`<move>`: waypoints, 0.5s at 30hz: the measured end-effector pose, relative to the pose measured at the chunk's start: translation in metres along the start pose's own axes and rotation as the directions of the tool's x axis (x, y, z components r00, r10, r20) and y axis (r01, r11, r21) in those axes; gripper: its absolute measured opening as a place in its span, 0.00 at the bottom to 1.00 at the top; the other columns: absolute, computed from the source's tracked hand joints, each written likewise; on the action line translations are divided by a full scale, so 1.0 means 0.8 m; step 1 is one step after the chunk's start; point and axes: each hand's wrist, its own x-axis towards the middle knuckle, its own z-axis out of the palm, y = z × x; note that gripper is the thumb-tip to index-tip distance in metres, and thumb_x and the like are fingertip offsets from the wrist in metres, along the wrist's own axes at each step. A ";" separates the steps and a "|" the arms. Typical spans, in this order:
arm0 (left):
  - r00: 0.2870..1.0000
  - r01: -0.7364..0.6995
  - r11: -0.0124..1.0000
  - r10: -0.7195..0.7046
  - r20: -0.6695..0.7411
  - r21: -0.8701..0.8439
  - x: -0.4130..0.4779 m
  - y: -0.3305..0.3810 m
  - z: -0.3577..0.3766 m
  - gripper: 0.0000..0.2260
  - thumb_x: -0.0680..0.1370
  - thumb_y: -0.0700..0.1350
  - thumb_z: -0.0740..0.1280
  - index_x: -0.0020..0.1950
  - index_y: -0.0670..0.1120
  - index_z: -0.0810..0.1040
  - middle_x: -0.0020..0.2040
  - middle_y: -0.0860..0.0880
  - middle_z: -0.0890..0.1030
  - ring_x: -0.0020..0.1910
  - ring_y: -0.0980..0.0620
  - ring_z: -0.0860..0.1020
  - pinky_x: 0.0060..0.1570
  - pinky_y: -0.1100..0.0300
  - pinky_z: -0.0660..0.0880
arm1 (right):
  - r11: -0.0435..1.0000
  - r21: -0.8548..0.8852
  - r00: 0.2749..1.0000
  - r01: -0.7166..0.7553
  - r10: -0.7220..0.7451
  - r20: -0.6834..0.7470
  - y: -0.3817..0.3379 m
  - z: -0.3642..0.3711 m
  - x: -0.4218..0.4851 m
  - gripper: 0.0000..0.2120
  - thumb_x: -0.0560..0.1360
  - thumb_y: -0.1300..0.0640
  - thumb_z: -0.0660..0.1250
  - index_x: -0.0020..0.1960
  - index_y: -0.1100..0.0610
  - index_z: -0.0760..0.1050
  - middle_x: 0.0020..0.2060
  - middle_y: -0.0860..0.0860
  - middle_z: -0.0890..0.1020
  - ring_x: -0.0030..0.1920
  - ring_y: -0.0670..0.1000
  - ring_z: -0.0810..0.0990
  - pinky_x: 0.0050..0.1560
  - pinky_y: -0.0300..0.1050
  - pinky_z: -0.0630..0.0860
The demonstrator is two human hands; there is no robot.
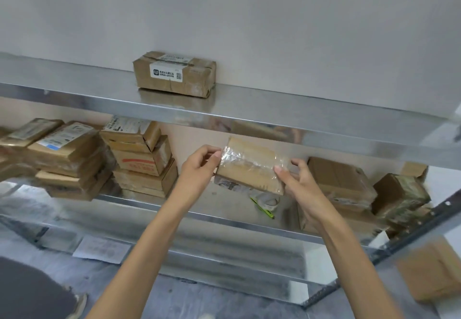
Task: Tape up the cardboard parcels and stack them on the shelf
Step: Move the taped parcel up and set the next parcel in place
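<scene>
Held clear of the shelving at the centre of the frame, a small brown cardboard parcel (249, 166), wound in wrinkled clear tape, hangs between a person's two hands. It is in front of the middle steel shelf (212, 216) and just under the lip of the upper steel shelf (299, 124).

The left hand (200, 169) pinches the parcel's left end with its fingers (215, 154) closed on the taped edge. The right hand (300, 184) grips the lower right corner, thumb on top and the other fingers curled behind.

The hold is light and only at the edges, and the glossy tape looks slippery. Should either pinch slacken, the parcel would probably drop onto the roll of clear tape (269, 200) and the green-handled tool (262, 207) lying directly below it.

The upper shelf's metal edge sits close above, so a hurried lift could knock the parcel against it. On that shelf, at upper centre, a labelled brown cardboard parcel (174, 74) stands alone by the wall and could be nudged askew by a newcomer pushed in carelessly.

At the left of the frame, uneven stacks of brown parcels (139, 156) lean out of line. Adding to them off-centre might well tip a pile. The wrinkled tape may also lift if the wrap is not pressed flat.
</scene>
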 end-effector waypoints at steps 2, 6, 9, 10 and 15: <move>0.997 -0.067 0.998 0.067 0.026 -0.014 -0.008 0.027 -0.012 0.09 0.82 0.43 0.60 0.55 0.49 0.80 0.50 0.53 0.82 0.47 0.59 0.79 0.44 0.65 0.75 | 0.997 -0.027 0.996 0.075 -0.076 -0.045 -0.027 -0.001 -0.011 0.14 0.77 0.52 0.64 0.61 0.51 0.67 0.44 0.49 0.84 0.40 0.41 0.83 0.44 0.37 0.78; 0.979 -0.194 0.981 0.195 0.053 -0.030 -0.008 0.080 -0.034 0.11 0.82 0.44 0.59 0.56 0.56 0.78 0.52 0.57 0.82 0.49 0.64 0.80 0.45 0.68 0.75 | 0.981 -0.087 0.975 0.175 -0.185 -0.121 -0.074 0.000 -0.016 0.20 0.70 0.38 0.65 0.58 0.46 0.72 0.45 0.47 0.85 0.48 0.48 0.83 0.55 0.51 0.77; 0.958 -0.269 0.963 0.270 0.095 -0.016 0.010 0.113 -0.047 0.11 0.82 0.44 0.60 0.59 0.56 0.76 0.54 0.56 0.81 0.49 0.66 0.78 0.45 0.71 0.74 | 0.978 -0.064 0.965 0.200 -0.208 -0.160 -0.106 0.005 -0.004 0.15 0.74 0.40 0.62 0.52 0.50 0.76 0.39 0.44 0.84 0.45 0.48 0.83 0.43 0.45 0.80; 0.948 -0.299 0.954 0.299 0.109 -0.015 0.017 0.122 -0.050 0.11 0.82 0.45 0.60 0.59 0.58 0.76 0.55 0.56 0.80 0.51 0.64 0.78 0.47 0.70 0.75 | 0.980 -0.050 0.965 0.194 -0.200 -0.168 -0.119 0.008 -0.001 0.15 0.76 0.43 0.61 0.52 0.53 0.77 0.38 0.46 0.85 0.42 0.48 0.84 0.37 0.42 0.80; 0.898 -0.437 0.898 0.434 0.074 0.046 0.064 0.155 -0.061 0.13 0.80 0.47 0.60 0.62 0.61 0.72 0.50 0.51 0.75 0.52 0.55 0.75 0.54 0.61 0.72 | 0.979 -0.044 0.975 0.198 -0.201 -0.098 -0.166 0.011 0.013 0.21 0.79 0.42 0.55 0.56 0.54 0.79 0.45 0.55 0.85 0.43 0.50 0.85 0.37 0.45 0.82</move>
